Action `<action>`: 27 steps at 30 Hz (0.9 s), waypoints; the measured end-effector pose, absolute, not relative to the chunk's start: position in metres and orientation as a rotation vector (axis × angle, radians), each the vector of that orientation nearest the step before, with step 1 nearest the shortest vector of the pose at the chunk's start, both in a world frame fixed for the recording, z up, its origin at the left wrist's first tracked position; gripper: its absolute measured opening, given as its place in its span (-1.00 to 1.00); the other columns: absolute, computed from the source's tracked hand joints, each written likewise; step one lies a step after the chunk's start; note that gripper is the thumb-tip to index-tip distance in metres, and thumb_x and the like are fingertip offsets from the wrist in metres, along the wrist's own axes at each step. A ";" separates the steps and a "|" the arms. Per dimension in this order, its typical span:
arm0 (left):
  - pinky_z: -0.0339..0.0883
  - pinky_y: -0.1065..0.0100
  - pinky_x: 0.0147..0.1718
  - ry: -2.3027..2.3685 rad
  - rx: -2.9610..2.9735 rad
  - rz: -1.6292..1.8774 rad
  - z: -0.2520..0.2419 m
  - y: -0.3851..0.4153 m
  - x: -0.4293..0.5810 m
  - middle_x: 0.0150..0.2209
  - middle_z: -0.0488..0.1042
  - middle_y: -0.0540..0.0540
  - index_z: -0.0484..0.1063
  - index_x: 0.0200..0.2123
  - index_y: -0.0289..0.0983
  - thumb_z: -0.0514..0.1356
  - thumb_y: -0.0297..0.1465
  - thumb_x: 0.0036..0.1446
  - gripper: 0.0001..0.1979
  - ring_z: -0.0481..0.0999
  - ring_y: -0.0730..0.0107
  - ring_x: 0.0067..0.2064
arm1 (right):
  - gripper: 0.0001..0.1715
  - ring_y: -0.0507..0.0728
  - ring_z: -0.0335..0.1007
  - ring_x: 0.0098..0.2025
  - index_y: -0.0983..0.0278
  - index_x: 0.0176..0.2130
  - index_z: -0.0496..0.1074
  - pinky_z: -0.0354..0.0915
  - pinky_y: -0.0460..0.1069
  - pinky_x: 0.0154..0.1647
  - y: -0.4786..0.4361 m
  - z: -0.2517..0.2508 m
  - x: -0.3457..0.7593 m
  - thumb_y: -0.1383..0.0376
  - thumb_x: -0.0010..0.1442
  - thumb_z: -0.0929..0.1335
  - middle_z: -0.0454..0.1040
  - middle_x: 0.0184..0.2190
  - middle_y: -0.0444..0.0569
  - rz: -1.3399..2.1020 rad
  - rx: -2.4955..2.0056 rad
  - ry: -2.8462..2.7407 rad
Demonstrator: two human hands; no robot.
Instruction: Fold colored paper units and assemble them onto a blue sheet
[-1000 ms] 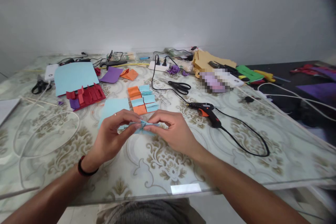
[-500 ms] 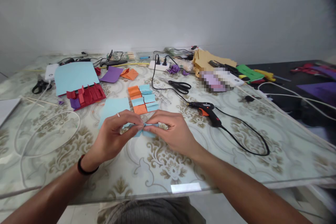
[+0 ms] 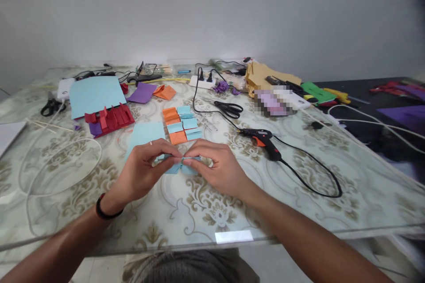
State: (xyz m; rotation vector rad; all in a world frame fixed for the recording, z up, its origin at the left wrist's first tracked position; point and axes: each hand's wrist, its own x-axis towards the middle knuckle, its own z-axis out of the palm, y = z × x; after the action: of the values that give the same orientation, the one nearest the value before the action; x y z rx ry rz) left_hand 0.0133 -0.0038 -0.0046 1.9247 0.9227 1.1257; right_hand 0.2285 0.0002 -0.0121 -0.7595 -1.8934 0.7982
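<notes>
Both hands meet over the near middle of the table, pinching a small piece of light blue paper (image 3: 190, 170) between thumbs and fingertips. My left hand (image 3: 146, 169) is closed on its left part, and my right hand (image 3: 219, 166) is closed on its right part. A raised fold runs up between the thumbs; the fingers cover much of the paper. Just beyond lies an orange and light blue folded paper piece (image 3: 182, 124). A flat light blue sheet (image 3: 146, 135) rests partly behind my left hand.
To the right lies a glue gun (image 3: 260, 138) with a looping black cord, below black scissors (image 3: 229, 109). At left are a red folded paper piece (image 3: 111, 120), a larger blue sheet (image 3: 96, 93) and a white cable (image 3: 63, 193). A power strip (image 3: 202, 82) sits at the back.
Both hands keep their pinch in nearly the same place. The blue paper's lower flaps show slightly more below the thumbs. The whole view has shifted a little.
</notes>
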 end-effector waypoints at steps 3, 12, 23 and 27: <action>0.43 0.41 -0.23 0.937 1.910 1.131 -0.003 -0.004 0.013 -0.29 0.67 -0.02 0.66 -0.26 -0.19 0.36 -0.50 0.25 -0.91 0.61 0.41 -0.25 | -0.87 0.09 0.50 -0.30 0.26 -0.30 0.61 0.36 0.00 -0.19 0.000 -0.012 0.228 0.37 0.33 0.44 0.58 -0.38 -0.07 0.813 -0.768 -1.916; 0.42 0.41 -0.30 1.161 1.687 1.065 -0.011 -0.001 0.015 -0.31 0.66 -0.05 0.67 -0.21 -0.21 0.41 -0.38 0.18 -0.90 0.60 0.38 -0.28 | -0.88 0.07 0.46 -0.30 0.25 -0.33 0.58 0.31 -0.03 -0.22 0.005 -0.021 0.222 0.32 0.28 0.44 0.57 -0.38 -0.11 1.143 -0.975 -1.737; 0.46 0.34 -0.31 1.085 1.329 0.522 -0.016 0.003 0.017 -0.42 0.67 -0.10 0.62 -0.39 -0.30 0.28 -0.18 0.29 -0.67 0.64 0.31 -0.37 | -0.69 0.05 0.25 -0.45 0.24 -0.34 0.47 0.18 -0.03 -0.42 0.007 -0.026 0.221 0.06 0.27 0.44 0.41 -0.47 -0.15 1.562 -1.157 -1.322; 0.40 0.36 -0.39 1.158 1.363 0.454 -0.016 0.003 0.016 -0.48 0.63 -0.08 0.62 -0.41 -0.30 0.29 -0.23 0.26 -0.71 0.59 0.34 -0.42 | -0.66 0.07 0.31 -0.38 0.25 -0.35 0.49 0.22 -0.01 -0.34 0.010 -0.025 0.223 0.05 0.29 0.43 0.46 -0.44 -0.11 1.636 -1.105 -1.434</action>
State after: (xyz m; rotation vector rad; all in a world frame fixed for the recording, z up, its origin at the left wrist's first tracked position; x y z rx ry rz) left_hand 0.0161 0.0026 -0.0159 1.3633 1.1580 0.4545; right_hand 0.2232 0.0096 -0.0254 -1.1051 -1.4343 1.6355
